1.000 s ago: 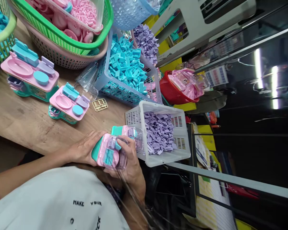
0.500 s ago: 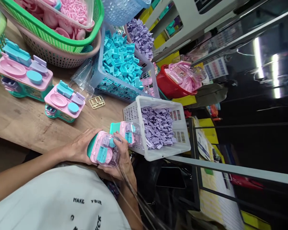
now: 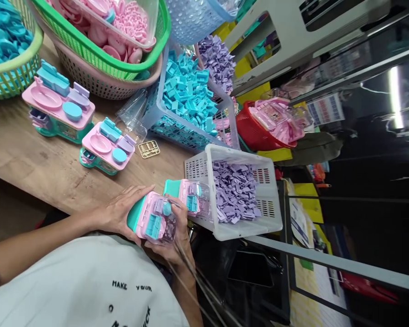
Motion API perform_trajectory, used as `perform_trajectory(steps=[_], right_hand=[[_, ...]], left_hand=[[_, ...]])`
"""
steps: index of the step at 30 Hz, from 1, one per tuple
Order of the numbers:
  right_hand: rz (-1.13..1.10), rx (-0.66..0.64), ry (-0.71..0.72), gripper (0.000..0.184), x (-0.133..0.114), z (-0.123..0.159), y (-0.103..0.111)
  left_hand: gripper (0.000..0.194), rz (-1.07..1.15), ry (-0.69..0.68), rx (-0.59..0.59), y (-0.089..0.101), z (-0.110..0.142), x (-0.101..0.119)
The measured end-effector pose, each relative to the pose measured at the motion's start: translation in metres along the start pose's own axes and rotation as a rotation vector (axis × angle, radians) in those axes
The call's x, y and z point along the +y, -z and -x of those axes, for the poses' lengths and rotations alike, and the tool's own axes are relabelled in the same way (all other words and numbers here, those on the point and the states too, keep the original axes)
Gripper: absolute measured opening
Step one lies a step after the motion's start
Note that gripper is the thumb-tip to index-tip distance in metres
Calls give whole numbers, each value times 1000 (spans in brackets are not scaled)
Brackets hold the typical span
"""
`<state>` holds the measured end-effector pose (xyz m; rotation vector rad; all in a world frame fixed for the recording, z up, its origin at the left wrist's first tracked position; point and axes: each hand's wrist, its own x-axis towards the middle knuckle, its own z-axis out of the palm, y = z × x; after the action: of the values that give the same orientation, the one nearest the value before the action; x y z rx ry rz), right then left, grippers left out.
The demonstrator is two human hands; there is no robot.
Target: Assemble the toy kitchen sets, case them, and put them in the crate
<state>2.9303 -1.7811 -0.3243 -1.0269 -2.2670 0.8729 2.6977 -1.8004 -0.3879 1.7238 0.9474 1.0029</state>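
Note:
Between my two hands is a small toy kitchen [image 3: 143, 212] with a teal base, a pink top and a clear plastic cover. My left hand [image 3: 117, 212] grips it at the teal base end, thumb and fingers spread around the sides. My right hand [image 3: 180, 227] is wrapped around the clear cover, with fingertips on its upper side. Just beyond the right hand, a second covered toy kitchen [image 3: 172, 187] lies against the white basket. Two uncovered toy kitchens stand further left on the table, a larger one [image 3: 47, 97] and a smaller one [image 3: 100, 144].
A white basket [image 3: 209, 181] of purple parts sits at the table's right edge. Behind are a blue crate [image 3: 153, 109] of turquoise parts, a green basket [image 3: 122, 68] of pink parts and a red basket [image 3: 250, 127]. Clear covers [image 3: 132, 111] and a beige sprue [image 3: 149, 149] lie on the wooden table [image 3: 54, 181].
The view has swung left, so the table's contents appear further right and slightly lower. Both hands keep hold of the covered toy kitchen, with little change in grip.

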Motion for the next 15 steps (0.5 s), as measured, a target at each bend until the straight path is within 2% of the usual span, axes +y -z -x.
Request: perform_trajectory(steps=[5,9,12,15], right_hand=[[59,32,23,96,-1,-3,-7],[1,66,47,95,9,0,-16],[17,94,50,103,15,3,-20],[100,54,42,122,15,5,-17]], left_hand=[[142,-32,-28,18,-7,4,-10],[145,-26,-57,-7,-3,3,-9],[132,7,-73,-12,3,-2,-2],[114,54,-52,-9,8,-7,3]])
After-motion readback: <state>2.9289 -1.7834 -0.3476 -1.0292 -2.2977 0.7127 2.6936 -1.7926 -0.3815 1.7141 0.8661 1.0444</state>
